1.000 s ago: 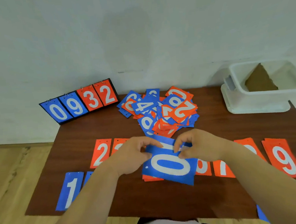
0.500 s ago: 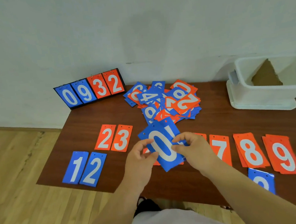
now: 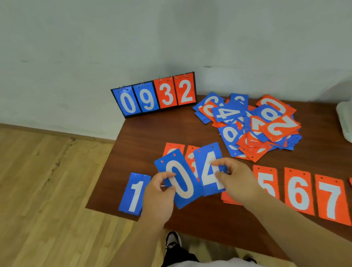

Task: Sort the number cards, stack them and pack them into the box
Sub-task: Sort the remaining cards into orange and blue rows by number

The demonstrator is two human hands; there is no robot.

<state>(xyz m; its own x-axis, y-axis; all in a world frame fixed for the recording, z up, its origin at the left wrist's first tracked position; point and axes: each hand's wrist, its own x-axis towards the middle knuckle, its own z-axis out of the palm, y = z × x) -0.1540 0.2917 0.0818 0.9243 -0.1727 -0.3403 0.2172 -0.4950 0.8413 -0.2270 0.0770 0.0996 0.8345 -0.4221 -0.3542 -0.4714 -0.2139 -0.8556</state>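
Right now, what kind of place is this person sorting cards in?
Probably a plain room indoors, maybe a home or activity room. A dark wooden table stands against a bare white wall, the floor is light wood planks, and a flip scoreboard sits by a heap of number cards.

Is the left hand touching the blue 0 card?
Touching. The head view shows the left hand pinching the blue 0 card by its left edge.

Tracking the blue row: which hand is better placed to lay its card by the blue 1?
Left, probably: the left hand pinches the blue 0 right beside the blue 1; the right hand holds the blue 4 farther off.
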